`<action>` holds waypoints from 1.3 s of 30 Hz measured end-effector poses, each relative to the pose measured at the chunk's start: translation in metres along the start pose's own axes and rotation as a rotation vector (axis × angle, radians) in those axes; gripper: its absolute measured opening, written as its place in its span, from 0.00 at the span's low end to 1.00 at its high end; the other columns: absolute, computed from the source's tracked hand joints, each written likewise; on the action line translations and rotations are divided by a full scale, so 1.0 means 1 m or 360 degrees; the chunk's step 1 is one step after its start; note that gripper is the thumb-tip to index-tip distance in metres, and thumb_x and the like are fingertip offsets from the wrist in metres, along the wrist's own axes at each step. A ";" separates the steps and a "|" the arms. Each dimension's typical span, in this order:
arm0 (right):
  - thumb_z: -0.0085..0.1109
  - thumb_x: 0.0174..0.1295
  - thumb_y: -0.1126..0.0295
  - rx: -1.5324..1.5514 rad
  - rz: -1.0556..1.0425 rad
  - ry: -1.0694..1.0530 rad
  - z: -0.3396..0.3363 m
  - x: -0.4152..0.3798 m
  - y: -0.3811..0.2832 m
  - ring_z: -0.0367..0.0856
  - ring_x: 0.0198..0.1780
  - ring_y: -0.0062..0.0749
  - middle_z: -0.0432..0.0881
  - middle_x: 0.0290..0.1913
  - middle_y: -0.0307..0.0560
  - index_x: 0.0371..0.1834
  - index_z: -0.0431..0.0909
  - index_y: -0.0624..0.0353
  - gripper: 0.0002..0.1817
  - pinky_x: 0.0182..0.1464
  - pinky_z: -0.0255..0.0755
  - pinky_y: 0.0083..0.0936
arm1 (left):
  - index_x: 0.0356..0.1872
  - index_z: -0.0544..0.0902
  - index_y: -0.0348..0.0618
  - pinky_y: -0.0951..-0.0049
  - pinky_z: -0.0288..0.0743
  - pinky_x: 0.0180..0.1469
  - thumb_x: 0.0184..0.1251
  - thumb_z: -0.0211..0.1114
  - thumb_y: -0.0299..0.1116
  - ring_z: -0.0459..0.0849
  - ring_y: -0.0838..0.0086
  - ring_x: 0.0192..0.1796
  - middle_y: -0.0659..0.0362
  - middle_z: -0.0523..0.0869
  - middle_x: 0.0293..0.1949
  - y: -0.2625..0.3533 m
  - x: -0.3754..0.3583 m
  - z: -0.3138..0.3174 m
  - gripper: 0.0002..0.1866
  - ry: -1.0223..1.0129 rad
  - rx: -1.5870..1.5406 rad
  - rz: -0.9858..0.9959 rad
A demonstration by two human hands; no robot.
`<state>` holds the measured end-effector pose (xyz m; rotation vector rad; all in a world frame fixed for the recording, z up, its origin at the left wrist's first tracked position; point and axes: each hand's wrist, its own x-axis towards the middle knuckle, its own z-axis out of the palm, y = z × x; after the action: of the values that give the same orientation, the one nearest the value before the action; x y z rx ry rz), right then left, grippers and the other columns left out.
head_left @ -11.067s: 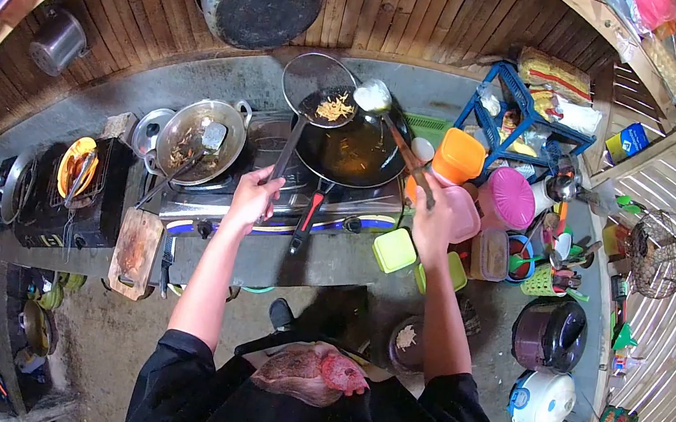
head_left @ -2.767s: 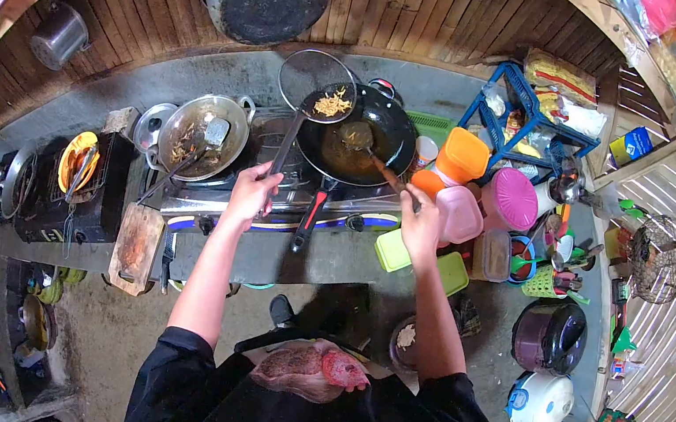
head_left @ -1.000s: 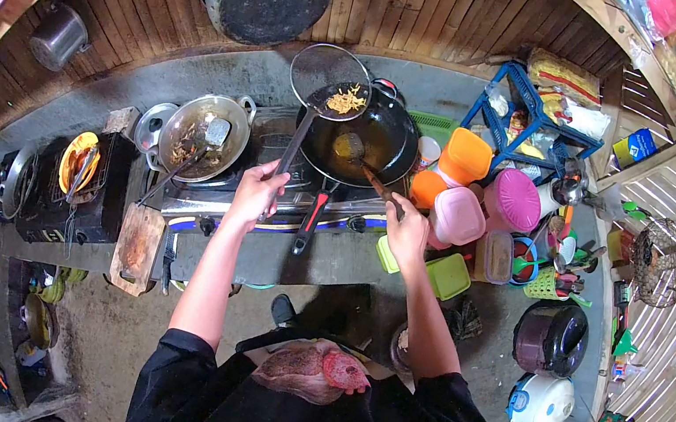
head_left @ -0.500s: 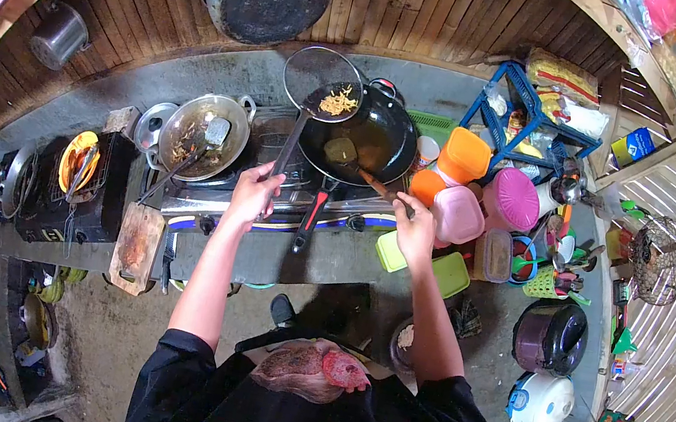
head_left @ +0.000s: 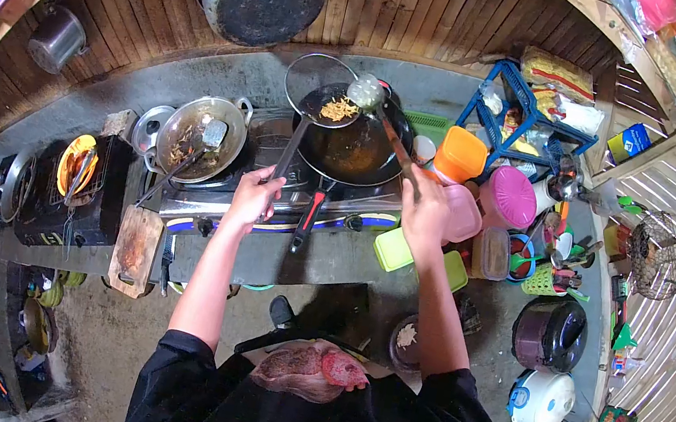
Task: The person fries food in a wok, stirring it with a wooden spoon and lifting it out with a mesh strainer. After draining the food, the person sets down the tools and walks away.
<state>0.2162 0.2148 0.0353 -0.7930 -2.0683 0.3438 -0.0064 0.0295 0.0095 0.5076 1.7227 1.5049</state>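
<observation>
My left hand [head_left: 252, 196] grips the long handle of a round wire strainer [head_left: 317, 85] that hovers over the left rim of a black wok [head_left: 360, 157]. A small heap of yellow fried strips [head_left: 338, 108] lies in the strainer. My right hand [head_left: 423, 207] holds a wooden-handled ladle [head_left: 368, 93], its metal bowl raised next to the strainer's right edge. The wok holds dark oil and sits on a steel gas stove [head_left: 268, 199], its red-and-black handle pointing toward me.
A second wok [head_left: 199, 137] with a spatula sits on the left burner. A dark grill box [head_left: 78, 190] and a wooden board [head_left: 136, 251] stand further left. Coloured plastic containers [head_left: 483, 200], a blue rack [head_left: 525, 108] and rice cookers [head_left: 544, 397] crowd the right.
The ladle has come up out of the wok's oil and now sits beside the strainer. My right hand moved up and forward. The strainer stayed over the wok's left rim.
</observation>
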 end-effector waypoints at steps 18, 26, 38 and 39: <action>0.55 0.60 0.69 -0.0229 0.0077 0.0092 0.006 -0.018 0.022 0.71 0.36 0.45 0.71 0.30 0.51 0.56 0.73 0.57 0.20 0.39 0.65 0.39 | 0.57 0.74 0.42 0.81 0.58 0.11 0.64 0.58 0.30 0.67 0.84 0.11 0.65 0.73 0.20 0.012 -0.007 0.003 0.20 -0.0039 -0.0031 0.0015; 0.54 0.60 0.69 -0.0349 0.0192 0.0092 0.020 -0.036 0.052 0.73 0.37 0.51 0.73 0.33 0.56 0.55 0.73 0.58 0.19 0.41 0.65 0.41 | 0.57 0.73 0.41 0.81 0.58 0.10 0.64 0.58 0.30 0.67 0.83 0.10 0.65 0.73 0.20 0.011 -0.003 0.003 0.20 -0.0029 -0.0138 -0.0002; 0.55 0.58 0.67 -0.0618 -0.0051 -0.0414 0.043 -0.054 0.053 0.70 0.42 0.43 0.71 0.35 0.50 0.58 0.73 0.52 0.22 0.44 0.67 0.39 | 0.46 0.78 0.43 0.82 0.56 0.10 0.61 0.62 0.30 0.66 0.85 0.10 0.66 0.72 0.19 0.013 0.001 0.032 0.12 -0.0086 -0.0285 -0.0026; 0.54 0.59 0.67 -0.0624 -0.0052 -0.0445 0.043 -0.053 0.052 0.70 0.42 0.44 0.71 0.36 0.50 0.58 0.72 0.52 0.22 0.44 0.67 0.39 | 0.46 0.78 0.43 0.82 0.56 0.10 0.61 0.62 0.30 0.66 0.85 0.10 0.66 0.72 0.19 0.012 0.001 0.035 0.12 -0.0085 -0.0283 -0.0024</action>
<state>0.2251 0.2222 -0.0495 -0.9847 -2.4505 0.0271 0.0170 0.0557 0.0204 0.4369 1.5318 1.6016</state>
